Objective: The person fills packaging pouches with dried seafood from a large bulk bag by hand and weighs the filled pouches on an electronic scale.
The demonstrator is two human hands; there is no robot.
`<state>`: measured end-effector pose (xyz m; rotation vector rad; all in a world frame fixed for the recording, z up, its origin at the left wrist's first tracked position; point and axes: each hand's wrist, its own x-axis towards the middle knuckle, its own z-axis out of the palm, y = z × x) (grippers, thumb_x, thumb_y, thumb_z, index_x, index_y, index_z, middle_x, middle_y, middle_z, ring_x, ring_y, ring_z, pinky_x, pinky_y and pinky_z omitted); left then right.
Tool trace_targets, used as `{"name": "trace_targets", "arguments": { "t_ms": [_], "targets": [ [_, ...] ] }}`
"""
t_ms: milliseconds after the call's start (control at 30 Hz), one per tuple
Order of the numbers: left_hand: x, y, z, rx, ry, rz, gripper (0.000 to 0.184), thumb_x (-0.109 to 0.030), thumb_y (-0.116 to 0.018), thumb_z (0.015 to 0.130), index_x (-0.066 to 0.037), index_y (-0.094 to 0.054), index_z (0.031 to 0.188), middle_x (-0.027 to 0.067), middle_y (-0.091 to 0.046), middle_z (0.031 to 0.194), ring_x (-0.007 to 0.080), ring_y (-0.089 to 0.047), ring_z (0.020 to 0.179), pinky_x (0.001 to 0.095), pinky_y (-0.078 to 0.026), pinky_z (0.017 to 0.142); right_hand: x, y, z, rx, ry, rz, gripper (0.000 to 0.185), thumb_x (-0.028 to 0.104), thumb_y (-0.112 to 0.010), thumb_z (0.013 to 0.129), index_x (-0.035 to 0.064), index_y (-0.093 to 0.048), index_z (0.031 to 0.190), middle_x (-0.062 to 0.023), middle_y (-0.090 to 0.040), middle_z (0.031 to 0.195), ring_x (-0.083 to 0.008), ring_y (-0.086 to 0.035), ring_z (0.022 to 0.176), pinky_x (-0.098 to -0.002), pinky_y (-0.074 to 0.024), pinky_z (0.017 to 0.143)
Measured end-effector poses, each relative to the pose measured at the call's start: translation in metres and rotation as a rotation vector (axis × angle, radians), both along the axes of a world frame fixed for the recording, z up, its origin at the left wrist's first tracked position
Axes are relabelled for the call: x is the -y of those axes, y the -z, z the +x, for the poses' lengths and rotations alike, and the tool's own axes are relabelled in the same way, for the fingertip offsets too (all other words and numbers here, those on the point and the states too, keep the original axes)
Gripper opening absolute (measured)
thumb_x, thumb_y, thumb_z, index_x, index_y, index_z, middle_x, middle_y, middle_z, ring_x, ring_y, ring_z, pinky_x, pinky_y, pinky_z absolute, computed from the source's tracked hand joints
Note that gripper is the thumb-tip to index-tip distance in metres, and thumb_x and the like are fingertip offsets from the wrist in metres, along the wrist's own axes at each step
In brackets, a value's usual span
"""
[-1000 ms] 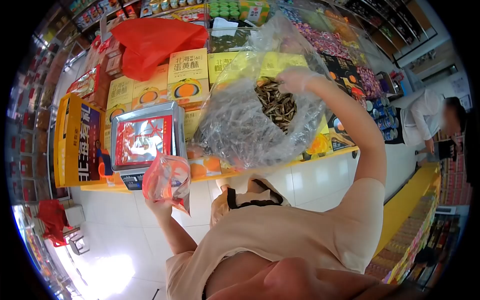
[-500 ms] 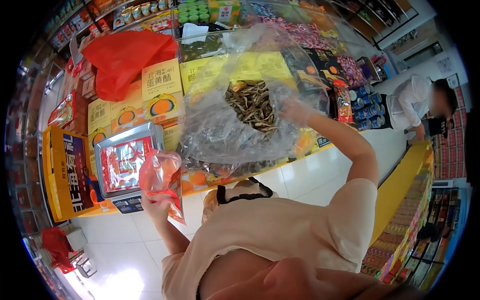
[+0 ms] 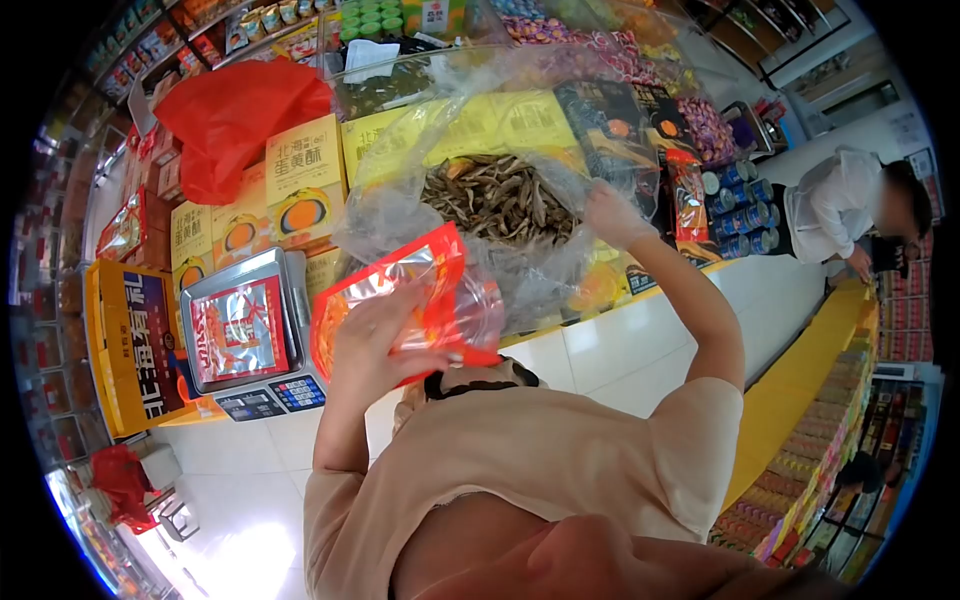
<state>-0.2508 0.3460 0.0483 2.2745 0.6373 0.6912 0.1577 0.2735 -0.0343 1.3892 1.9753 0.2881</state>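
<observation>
My left hand (image 3: 372, 345) grips a red-edged packaging pouch (image 3: 435, 290) with a clear window, raised in front of the counter. Dried small fish (image 3: 505, 200) lie heaped in a large clear plastic bag (image 3: 535, 275), whose mouth is spread wide. At the right side of that bag is my right hand (image 3: 615, 215), in a thin clear glove, with its fingers closed on the bag's edge. To the left, a silver-and-red packet (image 3: 240, 328) rests on the steel pan of a weighing scale (image 3: 292, 300).
Yellow pastry boxes (image 3: 303, 165) line the counter behind the scale, with a red plastic bag (image 3: 235, 120) over some. Blue cans (image 3: 740, 210) stand at the right end. A person in a white top (image 3: 830, 205) is farther right, beside a yellow-edged display (image 3: 800, 370).
My left hand has brought the pouch up and right, from beside the scale to the front of the fish bag. The bag's mouth is wider and more fish show.
</observation>
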Motion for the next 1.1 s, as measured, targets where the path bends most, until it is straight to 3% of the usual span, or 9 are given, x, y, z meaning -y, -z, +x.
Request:
{"name": "trace_targets", "arguments": {
  "t_ms": [233, 433, 567, 633, 767, 833, 933, 1000, 1100],
  "targets": [
    [-0.02, 0.075, 0.08, -0.336, -0.171, -0.025, 0.066, -0.04, -0.075, 0.058, -0.012, -0.05, 0.112, 0.0094, -0.062, 0.075, 0.0271, -0.06, 0.068, 0.0382, -0.048, 0.062, 0.07, 0.04, 0.08, -0.126, 0.631, 0.103, 0.024, 0.014, -0.051, 0.074, 0.0085, -0.064, 0.093, -0.0093, -0.059, 0.098, -0.0234, -0.051, 0.102, -0.036, -0.0279, 0.097],
    [-0.012, 0.088, 0.087, -0.39, -0.125, 0.032, 0.069, -0.039, -0.075, 0.058, -0.007, -0.05, 0.113, 0.0101, -0.061, 0.095, 0.0282, -0.059, 0.082, 0.0369, -0.047, 0.073, 0.031, 0.025, 0.054, -0.756, 0.772, 0.059, 0.035, 0.015, -0.048, 0.078, 0.0123, -0.058, 0.112, -0.0157, -0.055, 0.111, -0.0266, -0.051, 0.106, -0.0367, -0.0385, 0.091],
    [-0.006, 0.078, 0.083, -0.237, -0.18, 0.106, 0.073, -0.039, -0.077, 0.056, -0.011, -0.049, 0.118, 0.0095, -0.062, 0.08, 0.0274, -0.06, 0.074, 0.0363, -0.047, 0.066, -0.031, -0.011, 0.01, -0.743, 0.818, -0.227, 0.031, 0.012, -0.046, 0.078, 0.0064, -0.06, 0.105, -0.0186, -0.057, 0.107, -0.0281, -0.054, 0.101, -0.0377, -0.0416, 0.085],
    [-0.006, 0.073, 0.077, -0.226, -0.179, 0.077, 0.074, -0.038, -0.077, 0.056, -0.011, -0.048, 0.119, 0.01, -0.062, 0.082, 0.0276, -0.06, 0.075, 0.0365, -0.047, 0.067, -0.054, -0.007, 0.007, -0.428, 0.823, -0.345, 0.026, 0.011, -0.044, 0.079, -0.0001, -0.062, 0.095, -0.0202, -0.059, 0.102, -0.0299, -0.056, 0.095, -0.0397, -0.0439, 0.079],
    [-0.001, 0.066, 0.06, -0.141, -0.251, 0.084, 0.075, -0.035, -0.078, 0.057, -0.009, -0.048, 0.121, 0.0112, -0.062, 0.084, 0.0291, -0.06, 0.079, 0.0359, -0.046, 0.07, -0.074, 0.0, 0.022, -0.474, 0.811, -0.231, 0.03, 0.013, -0.045, 0.08, -0.0022, -0.055, 0.104, -0.0207, -0.057, 0.105, -0.0317, -0.056, 0.094, -0.041, -0.044, 0.077],
    [0.002, 0.062, 0.055, -0.154, -0.278, 0.069, 0.076, -0.035, -0.078, 0.057, -0.008, -0.047, 0.121, 0.0119, -0.063, 0.086, 0.0296, -0.06, 0.082, 0.0356, -0.047, 0.071, -0.085, -0.004, 0.021, -0.457, 0.917, -0.19, 0.051, 0.019, -0.049, 0.08, 0.0072, -0.037, 0.127, -0.019, -0.05, 0.12, -0.0296, -0.05, 0.109, -0.0381, -0.0409, 0.087],
    [0.002, 0.059, 0.05, -0.186, -0.285, -0.046, 0.076, -0.034, -0.078, 0.057, -0.007, -0.048, 0.12, 0.0136, -0.062, 0.092, 0.0304, -0.059, 0.086, 0.0358, -0.046, 0.073, -0.115, 0.093, 0.098, -0.634, 0.885, 0.177, 0.056, 0.021, -0.052, 0.079, 0.0111, -0.032, 0.13, -0.0183, -0.044, 0.127, -0.0308, -0.047, 0.113, -0.0392, -0.0394, 0.089],
    [0.002, 0.061, 0.047, -0.218, -0.32, -0.027, 0.069, -0.031, -0.077, 0.059, -0.004, -0.049, 0.116, 0.0132, -0.057, 0.111, 0.0289, -0.058, 0.094, 0.0357, -0.046, 0.079, -0.118, 0.05, 0.074, -0.584, 1.004, 0.126, 0.054, 0.022, -0.053, 0.079, 0.0127, -0.035, 0.129, -0.0174, -0.045, 0.126, -0.03, -0.048, 0.112, -0.0395, -0.0397, 0.089],
    [-0.002, 0.059, 0.042, -0.23, -0.338, 0.019, 0.069, -0.032, -0.077, 0.059, -0.002, -0.05, 0.114, 0.0145, -0.058, 0.11, 0.0302, -0.058, 0.095, 0.0368, -0.046, 0.08, -0.132, 0.049, 0.061, -0.49, 1.021, 0.058, 0.045, 0.022, -0.053, 0.079, 0.0127, -0.045, 0.122, -0.0161, -0.047, 0.125, -0.0281, -0.05, 0.11, -0.0392, -0.0407, 0.088]
  ]
}}
